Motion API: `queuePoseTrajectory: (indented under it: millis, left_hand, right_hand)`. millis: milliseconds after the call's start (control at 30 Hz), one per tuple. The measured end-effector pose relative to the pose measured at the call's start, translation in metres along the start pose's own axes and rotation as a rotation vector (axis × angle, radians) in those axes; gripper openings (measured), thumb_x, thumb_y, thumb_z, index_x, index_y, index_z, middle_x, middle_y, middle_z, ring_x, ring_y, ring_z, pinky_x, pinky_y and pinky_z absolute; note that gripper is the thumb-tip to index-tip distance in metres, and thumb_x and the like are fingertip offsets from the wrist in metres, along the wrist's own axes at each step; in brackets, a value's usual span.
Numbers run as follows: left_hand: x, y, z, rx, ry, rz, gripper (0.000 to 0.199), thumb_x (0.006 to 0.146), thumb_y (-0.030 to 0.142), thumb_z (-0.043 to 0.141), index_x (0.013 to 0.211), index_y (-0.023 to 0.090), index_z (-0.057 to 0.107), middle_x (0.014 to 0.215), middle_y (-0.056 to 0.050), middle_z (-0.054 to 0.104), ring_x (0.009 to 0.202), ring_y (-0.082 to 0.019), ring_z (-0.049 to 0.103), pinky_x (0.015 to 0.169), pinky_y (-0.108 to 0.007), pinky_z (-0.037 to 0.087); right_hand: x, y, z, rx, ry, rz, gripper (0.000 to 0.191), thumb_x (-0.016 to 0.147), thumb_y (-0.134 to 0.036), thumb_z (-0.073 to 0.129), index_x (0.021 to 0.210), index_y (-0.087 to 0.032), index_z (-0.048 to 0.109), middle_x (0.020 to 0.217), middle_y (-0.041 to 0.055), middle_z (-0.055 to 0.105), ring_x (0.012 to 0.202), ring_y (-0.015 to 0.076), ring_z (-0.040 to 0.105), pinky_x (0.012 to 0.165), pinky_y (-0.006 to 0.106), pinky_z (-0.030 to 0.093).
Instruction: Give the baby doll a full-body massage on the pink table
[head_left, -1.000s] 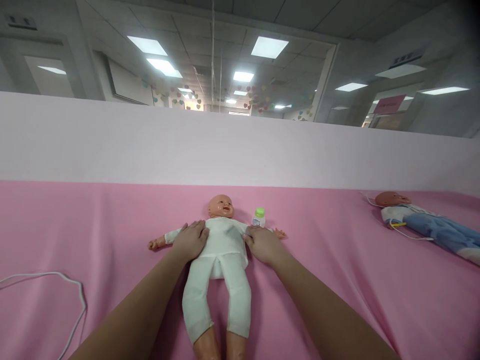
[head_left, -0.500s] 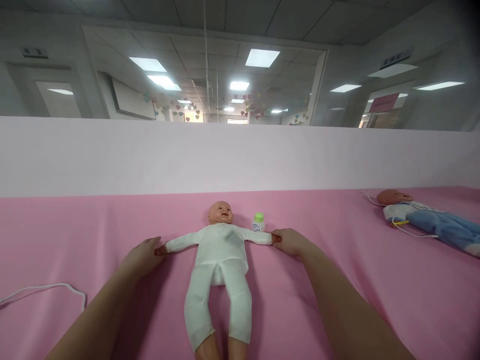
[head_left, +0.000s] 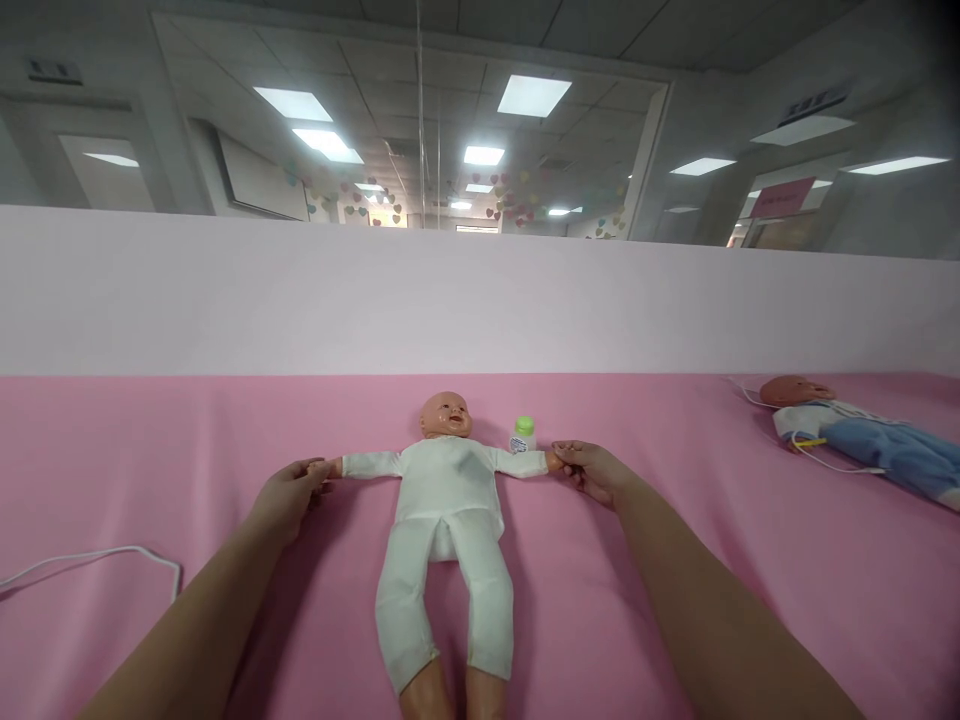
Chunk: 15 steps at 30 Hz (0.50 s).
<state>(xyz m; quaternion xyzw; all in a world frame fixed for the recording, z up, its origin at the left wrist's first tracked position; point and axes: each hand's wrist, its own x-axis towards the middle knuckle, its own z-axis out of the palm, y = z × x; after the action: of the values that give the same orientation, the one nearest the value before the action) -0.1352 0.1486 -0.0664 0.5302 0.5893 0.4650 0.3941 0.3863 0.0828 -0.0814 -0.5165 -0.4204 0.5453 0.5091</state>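
Observation:
A baby doll (head_left: 450, 490) in a white top and trousers lies on its back on the pink sheet (head_left: 600, 600), arms stretched out sideways. The fingers of my left hand (head_left: 292, 492) are closed on the doll's hand at the left. My right hand (head_left: 594, 472) pinches the doll's other hand at the right. Just behind the doll's right-side arm stands a small clear bottle (head_left: 523, 434) with a green cap, its lower part hidden by the sleeve.
Another doll (head_left: 877, 435) in blue and white clothes lies at the far right, with thin white tubing over it. A white cable (head_left: 112, 550) lies at the left. Behind the sheet runs a low white wall (head_left: 450, 300) topped by glass.
My left hand has moved up with the doll's hand, raising that arm to about level. My right hand's fingers have shifted on the other doll hand. The view has tilted slightly.

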Motion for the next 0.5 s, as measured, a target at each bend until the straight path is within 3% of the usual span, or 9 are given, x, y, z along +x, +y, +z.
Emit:
queuePoseTrajectory:
  millis: [100, 233, 333, 500]
  left_hand:
    - [0.010, -0.015, -0.001, -0.109, -0.060, -0.027, 0.042, 0.066, 0.056, 0.084, 0.078, 0.017, 0.073, 0.073, -0.003, 0.065, 0.064, -0.016, 0.056, 0.055, -0.025, 0.046]
    - [0.020, -0.026, -0.003, -0.225, -0.039, -0.066, 0.051, 0.062, 0.046, 0.088, 0.102, 0.017, 0.075, 0.083, -0.005, 0.071, 0.070, -0.018, 0.063, 0.061, -0.026, 0.051]
    - [0.021, -0.027, -0.002, -0.238, -0.015, -0.068, 0.057, 0.061, 0.043, 0.090, 0.109, 0.016, 0.075, 0.086, -0.007, 0.073, 0.070, -0.018, 0.065, 0.061, -0.027, 0.053]
    - [0.016, -0.019, 0.003, -0.220, 0.038, -0.085, 0.038, 0.071, 0.039, 0.082, 0.101, 0.017, 0.077, 0.082, -0.006, 0.074, 0.065, -0.017, 0.065, 0.058, -0.026, 0.054]
  right_hand:
    - [0.005, 0.005, -0.004, 0.125, -0.066, 0.053, 0.024, 0.083, -0.022, 0.078, 0.105, -0.014, 0.075, 0.093, 0.0090, 0.070, 0.076, 0.0143, 0.061, 0.069, 0.025, 0.056]
    - [0.007, 0.009, -0.007, 0.168, -0.071, 0.079, 0.024, 0.080, -0.014, 0.080, 0.103, -0.014, 0.074, 0.095, 0.0085, 0.070, 0.077, 0.0127, 0.063, 0.070, 0.022, 0.057]
    - [0.007, 0.010, -0.004, 0.134, -0.017, 0.046, 0.022, 0.077, -0.022, 0.086, 0.093, -0.017, 0.071, 0.082, 0.0036, 0.066, 0.067, 0.0107, 0.057, 0.060, 0.021, 0.051]
    - [0.010, 0.012, 0.006, -0.012, 0.106, -0.001, 0.031, 0.076, -0.041, 0.085, 0.077, -0.017, 0.064, 0.066, -0.0012, 0.058, 0.056, 0.0081, 0.045, 0.052, 0.022, 0.039]
